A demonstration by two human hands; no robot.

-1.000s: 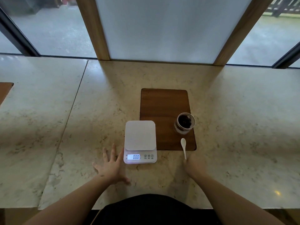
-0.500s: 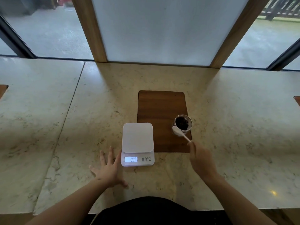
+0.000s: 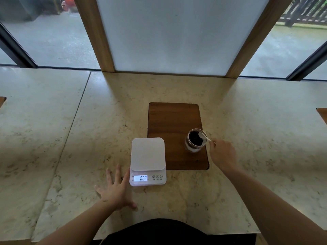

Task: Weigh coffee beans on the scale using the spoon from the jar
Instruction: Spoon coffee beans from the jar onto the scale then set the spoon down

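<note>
A white digital scale [image 3: 148,160] sits on the marble counter, its lit display reading 000 and its platform bare. To its right, a glass jar [image 3: 194,145] of dark coffee beans [image 3: 194,138] stands on a brown wooden board [image 3: 174,121]. My right hand [image 3: 223,154] holds a white spoon [image 3: 204,137] by its handle, with the bowl dipped into the jar's mouth on the beans. My left hand [image 3: 115,190] lies flat on the counter with fingers spread, touching the scale's left front corner.
The marble counter [image 3: 88,138] runs left and right, with a seam on the left. A frosted panel [image 3: 168,32] between two wooden posts stands at the back. Wooden inlays show at the far left [image 3: 2,100] and far right [image 3: 323,114] edges.
My right hand picked the spoon up from the board's front edge, carried it up to the jar and put its bowl into the beans. My left hand stayed put.
</note>
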